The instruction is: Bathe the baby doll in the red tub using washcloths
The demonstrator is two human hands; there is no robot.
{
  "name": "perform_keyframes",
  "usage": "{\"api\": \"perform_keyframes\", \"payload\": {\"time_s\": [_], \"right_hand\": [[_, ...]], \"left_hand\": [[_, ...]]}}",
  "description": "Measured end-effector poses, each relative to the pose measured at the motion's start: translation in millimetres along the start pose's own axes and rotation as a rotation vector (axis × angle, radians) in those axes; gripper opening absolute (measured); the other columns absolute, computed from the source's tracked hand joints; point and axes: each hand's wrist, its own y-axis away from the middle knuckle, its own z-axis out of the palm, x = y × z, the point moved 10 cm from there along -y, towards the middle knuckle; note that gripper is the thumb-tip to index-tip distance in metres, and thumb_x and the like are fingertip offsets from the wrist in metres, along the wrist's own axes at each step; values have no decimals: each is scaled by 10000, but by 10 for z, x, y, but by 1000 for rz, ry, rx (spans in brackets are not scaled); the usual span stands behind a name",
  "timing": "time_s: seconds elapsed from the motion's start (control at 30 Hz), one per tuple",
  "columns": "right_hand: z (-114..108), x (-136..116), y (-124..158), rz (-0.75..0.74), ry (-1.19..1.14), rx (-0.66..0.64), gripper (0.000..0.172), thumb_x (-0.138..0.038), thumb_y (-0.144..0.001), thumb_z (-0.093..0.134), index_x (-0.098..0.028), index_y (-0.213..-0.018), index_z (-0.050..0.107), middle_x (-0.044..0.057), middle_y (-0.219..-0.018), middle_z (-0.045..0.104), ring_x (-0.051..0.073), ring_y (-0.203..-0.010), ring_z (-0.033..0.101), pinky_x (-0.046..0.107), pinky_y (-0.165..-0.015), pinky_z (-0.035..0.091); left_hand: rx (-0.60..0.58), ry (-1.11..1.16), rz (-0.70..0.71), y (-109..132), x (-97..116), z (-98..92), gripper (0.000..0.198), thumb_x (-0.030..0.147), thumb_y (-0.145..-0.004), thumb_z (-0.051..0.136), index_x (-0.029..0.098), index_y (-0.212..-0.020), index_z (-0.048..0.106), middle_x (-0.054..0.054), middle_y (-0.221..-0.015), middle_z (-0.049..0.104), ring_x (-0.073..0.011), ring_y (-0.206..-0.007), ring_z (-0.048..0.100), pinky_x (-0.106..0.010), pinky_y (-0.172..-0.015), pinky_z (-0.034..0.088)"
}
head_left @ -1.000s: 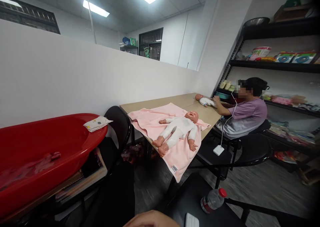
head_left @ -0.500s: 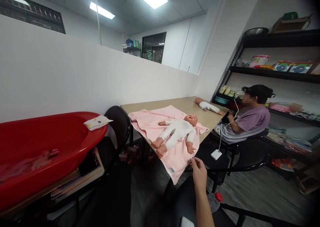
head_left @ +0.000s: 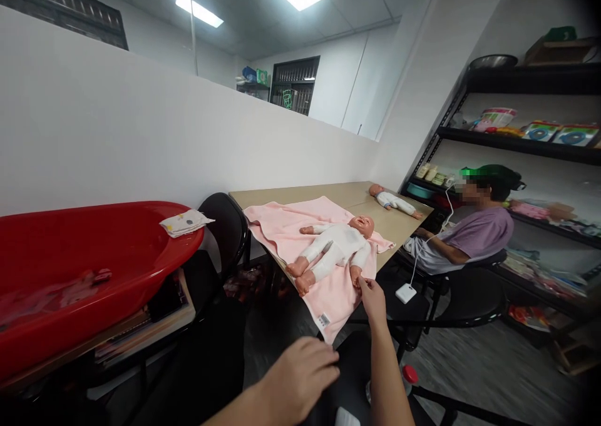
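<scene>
A baby doll (head_left: 345,241) in a white suit lies face up on a pink towel (head_left: 270,223), its feet toward the near left. My right hand (head_left: 374,299) reaches the doll's near arm, thumb and fingertips closed around the doll's small hand; the fingers partly cover it. Lower down, my left hand (head_left: 305,373) hangs in the air over the dark chair, below the towel's hanging corner. Its fingers are slightly curled and apart, with nothing in them.
A second doll (head_left: 397,202) lies at the far end of the table (head_left: 300,191). A person (head_left: 479,226) sits beyond it. On the left stands a red tub (head_left: 154,257) with a folded cloth (head_left: 185,223) on its rim. A white power bank (head_left: 405,293) rests on a chair.
My left hand has come into view from below. My right hand has moved slightly up and forward from beside the towel's edge onto the doll's hand.
</scene>
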Motion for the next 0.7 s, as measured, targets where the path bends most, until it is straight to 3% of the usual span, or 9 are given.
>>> {"api": "perform_keyframes", "payload": {"time_s": [0.1, 0.2, 0.27, 0.37, 0.47, 0.6, 0.7], "right_hand": [[85, -143, -72, -39, 205, -123, 358, -512, -925, 637, -193, -823, 765, 103, -820, 797, 256, -772, 730, 311, -679, 471], [164, -306, -167, -127, 455, -184, 386, -516, -978, 622, -212, -770, 734, 119, -874, 806, 259, -818, 716, 312, -677, 415], [214, -402, -249, -171, 569, -187, 430, -542, -1009, 600, -214, -754, 710, 133, -881, 800, 265, -828, 704, 319, -678, 389], [278, -486, -400, -171, 601, -158, 466, -551, -1037, 555, -200, -776, 715, 160, -878, 792, 279, -839, 710, 327, -695, 397], [313, -487, -561, -120, 516, -96, 488, -560, -1037, 528, -177, -812, 730, 176, -843, 777, 294, -828, 719, 342, -705, 436], [327, -314, -771, 56, 114, -10, 424, -553, -1006, 525, -200, -841, 691, 107, -724, 721, 266, -728, 708, 330, -665, 503], [363, -295, -922, 109, -203, 31, 357, -583, -955, 540, -246, -915, 652, 59, -785, 734, 246, -820, 748, 296, -707, 588]], "left_hand": [[176, -378, 59, -105, -152, -419, 437, 62, -1036, 424, 188, -1334, 719, -179, -1396, 748, -328, -1325, 691, -537, -1112, 563], [378, -464, -129, -189, -544, -791, 349, 130, -1054, 514, 199, -1338, 705, -174, -1486, 689, -337, -1401, 635, -551, -1157, 543], [495, -381, -302, -200, -860, -935, 369, 195, -1038, 600, 218, -1401, 666, -171, -1585, 607, -354, -1494, 558, -586, -1230, 483], [684, -126, -527, -146, -1261, -1017, 530, 208, -922, 740, 218, -1435, 610, -176, -1678, 481, -373, -1600, 431, -598, -1331, 347], [881, 284, -705, -27, -1513, -960, 596, 212, -855, 798, 192, -1411, 583, -211, -1668, 445, -376, -1608, 414, -564, -1336, 337], [1037, 934, -737, -15, -1529, -785, 400, 381, -1040, 682, 245, -1402, 583, -161, -1642, 519, -317, -1526, 530, -530, -1248, 464], [1082, 1145, -738, -66, -1465, -788, 175, 323, -1086, 616, 243, -1240, 638, -125, -1589, 591, -298, -1497, 556, -529, -1182, 524]]}}
